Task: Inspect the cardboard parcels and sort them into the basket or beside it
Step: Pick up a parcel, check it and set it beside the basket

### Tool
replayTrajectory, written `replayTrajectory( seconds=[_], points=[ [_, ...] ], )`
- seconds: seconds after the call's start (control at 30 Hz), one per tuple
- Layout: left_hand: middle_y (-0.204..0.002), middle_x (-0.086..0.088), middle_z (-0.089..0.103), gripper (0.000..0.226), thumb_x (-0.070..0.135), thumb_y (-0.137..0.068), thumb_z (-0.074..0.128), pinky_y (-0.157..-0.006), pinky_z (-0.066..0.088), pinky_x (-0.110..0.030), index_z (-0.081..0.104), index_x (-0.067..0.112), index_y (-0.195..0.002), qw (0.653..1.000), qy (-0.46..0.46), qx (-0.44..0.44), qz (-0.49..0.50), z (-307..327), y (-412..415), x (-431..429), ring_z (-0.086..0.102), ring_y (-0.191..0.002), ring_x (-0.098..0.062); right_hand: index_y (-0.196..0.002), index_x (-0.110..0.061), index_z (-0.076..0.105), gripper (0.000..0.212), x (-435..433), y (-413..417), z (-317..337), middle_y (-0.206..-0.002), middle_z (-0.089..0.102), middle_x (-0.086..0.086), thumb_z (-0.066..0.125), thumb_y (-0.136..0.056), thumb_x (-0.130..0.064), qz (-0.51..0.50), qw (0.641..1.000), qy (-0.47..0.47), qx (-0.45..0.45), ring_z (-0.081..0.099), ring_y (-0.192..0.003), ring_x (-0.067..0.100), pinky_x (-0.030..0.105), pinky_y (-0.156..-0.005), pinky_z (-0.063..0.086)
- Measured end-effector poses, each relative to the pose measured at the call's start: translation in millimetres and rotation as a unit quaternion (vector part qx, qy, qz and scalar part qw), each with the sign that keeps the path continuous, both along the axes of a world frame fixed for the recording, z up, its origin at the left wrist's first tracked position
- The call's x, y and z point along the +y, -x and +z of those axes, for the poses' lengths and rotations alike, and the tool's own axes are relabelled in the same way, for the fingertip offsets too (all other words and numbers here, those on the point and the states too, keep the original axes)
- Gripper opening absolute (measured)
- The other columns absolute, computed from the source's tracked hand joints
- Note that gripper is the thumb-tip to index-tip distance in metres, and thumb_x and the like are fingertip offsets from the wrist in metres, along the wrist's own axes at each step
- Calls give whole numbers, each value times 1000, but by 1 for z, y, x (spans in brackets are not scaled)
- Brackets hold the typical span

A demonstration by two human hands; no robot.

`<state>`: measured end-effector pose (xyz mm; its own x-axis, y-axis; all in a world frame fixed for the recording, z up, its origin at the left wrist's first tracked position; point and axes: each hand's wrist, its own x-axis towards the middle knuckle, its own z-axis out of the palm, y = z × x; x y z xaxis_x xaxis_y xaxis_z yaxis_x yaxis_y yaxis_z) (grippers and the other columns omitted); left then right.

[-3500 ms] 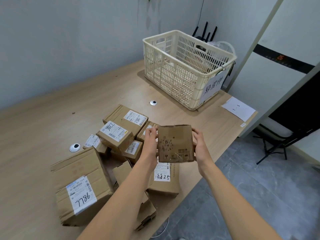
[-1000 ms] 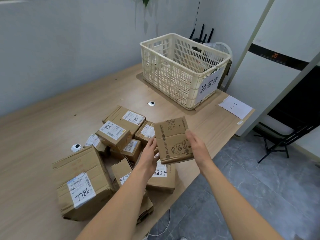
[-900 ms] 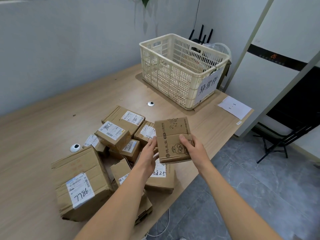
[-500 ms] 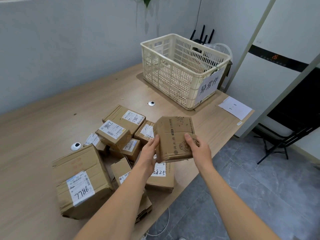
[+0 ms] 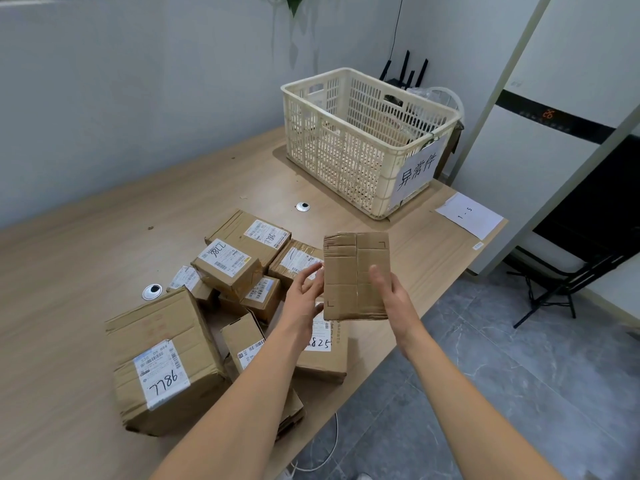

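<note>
A small flat cardboard parcel [image 5: 353, 271] is held upright above the table's front edge, its plain taped face towards me. My right hand [image 5: 391, 292] grips its right side with the thumb across the front. My left hand [image 5: 304, 296] is just left of the parcel, fingers relaxed and spread, touching its left edge at most lightly. Below and to the left lies a pile of several labelled cardboard parcels [image 5: 228, 268], the biggest [image 5: 162, 362] marked 7786. The cream plastic basket [image 5: 367, 140] stands at the far right of the table with a paper sign on its end.
A white paper sheet [image 5: 469, 220] lies on the table's right corner beside the basket. Two round cable grommets [image 5: 151, 292] [image 5: 303, 206] are set in the wooden table [image 5: 104, 244]. Grey tiled floor and a black folding stand [image 5: 561, 285] are to the right.
The parcel has been turned over in my hands: the printed face gave way to the plain taped one. My left hand has loosened from its edge; my right hand keeps hold.
</note>
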<state>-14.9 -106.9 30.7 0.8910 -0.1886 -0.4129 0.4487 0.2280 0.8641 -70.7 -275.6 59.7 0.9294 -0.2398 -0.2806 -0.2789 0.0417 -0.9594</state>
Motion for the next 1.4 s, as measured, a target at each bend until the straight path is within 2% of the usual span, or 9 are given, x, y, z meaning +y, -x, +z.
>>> replayTrajectory(
  seconds=[0.17, 0.27, 0.37, 0.57, 0.77, 0.93, 1.13, 1.27, 1.4],
  points=[
    [-145, -10, 61, 108, 76, -65, 81, -109, 49, -48, 48, 22, -153, 999, 21, 36, -28, -3, -1, 4, 57, -134, -30, -137, -26, 60, 65, -3, 2, -12, -126, 74, -3, 72, -85, -64, -21, 999, -36, 1, 69, -119, 16, 28, -95, 55],
    [-124, -6, 76, 64, 61, -91, 66, -97, 58, -40, 64, 17, -137, 997, 24, 48, -52, 2, 2, 6, 70, -116, -24, -135, -27, 63, 68, -4, 2, -14, -125, 75, -4, 72, -82, -67, -19, 999, -38, 8, 69, -120, 17, 37, -106, 53],
    [-108, -1, 81, 41, 49, -100, 61, -82, 61, -34, 69, 18, -125, 997, 24, 51, -51, 4, 3, 6, 75, -100, -17, -133, -22, 66, 60, -5, 1, -14, -124, 75, -3, 69, -88, -62, -42, 999, -17, 1, 69, -118, 15, 30, -98, 54],
    [-128, -10, 71, 34, 46, -111, 41, -111, 48, -60, 56, 20, -126, 999, -15, 43, 4, -2, -2, 2, 64, -125, -31, -149, -42, 48, 43, -14, -1, -22, -128, 64, -1, 56, -107, -39, -101, 990, 100, -10, 60, -119, 14, 28, -86, 47],
    [-112, -10, 71, 24, 37, -114, 37, -86, 52, -44, 54, 20, -108, 998, -52, 31, -11, -4, -5, 0, 64, -99, -23, -144, -36, 57, 62, -6, 2, -12, -132, 71, -7, 30, -101, -73, -16, 1000, 2, 0, 64, -123, 12, 23, -86, 48],
    [-126, -9, 74, 36, 45, -108, 52, -108, 52, -54, 62, 19, -132, 998, -28, 27, -39, -7, -3, 2, 67, -119, -27, -145, -38, 51, 67, -6, 6, -9, -127, 74, -9, 73, -84, -52, -7, 1000, -15, -22, 72, -112, 7, 19, -79, 58],
    [-136, -6, 69, 79, 80, -83, 62, -107, 47, -40, 61, 27, -142, 993, 8, 69, -96, -12, 2, 8, 60, -132, -25, -139, -19, 60, 59, -11, 5, -17, -126, 76, 6, 80, -87, -39, -25, 994, -102, 3, 72, -118, 24, 39, -97, 58],
    [-122, -7, 73, 64, 60, -85, 71, -104, 56, -49, 60, 18, -131, 994, 25, 64, -82, -7, 5, 9, 69, -115, -26, -132, -9, 67, 41, -17, 4, -23, -126, 75, 11, 68, -98, -33, -48, 990, -131, 19, 70, -119, 26, 35, -96, 57],
    [-113, -10, 78, 42, 41, -94, 72, -91, 62, -51, 50, 15, -119, 996, 41, 55, -52, -9, 0, 9, 76, -101, -25, -130, -13, 71, 37, -21, 1, -24, -120, 76, 8, 65, -101, -36, -90, 995, -31, 18, 70, -112, 19, 23, -87, 54]
  ],
)
